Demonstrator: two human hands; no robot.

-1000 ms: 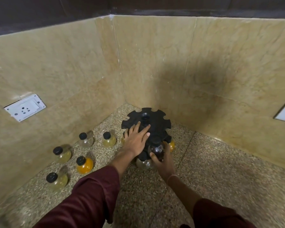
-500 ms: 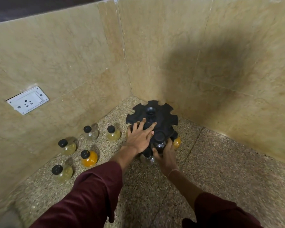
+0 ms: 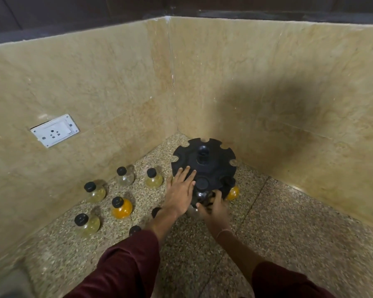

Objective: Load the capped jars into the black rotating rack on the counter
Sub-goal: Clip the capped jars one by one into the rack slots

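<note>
Left hand [image 3: 179, 196] flat, fingers spread, on black notched rotating rack [image 3: 205, 164]. Right hand [image 3: 215, 208] grips upright dark black-capped jar [image 3: 201, 191] at rack's 6 o'clock, cap up.

Rack [image 3: 204, 162] in the counter [image 3: 289, 233] corner, loose jars [image 3: 121, 208] left of it (near the socket [image 3: 54, 130] wall)

Speckled granite counter [image 3: 289, 222], corner section.
Black rotating rack [image 3: 205, 162] stands at the corner. Black-capped jars stand left of it: one orange jar [image 3: 121, 208], four pale jars, two partly hidden caps.
</note>
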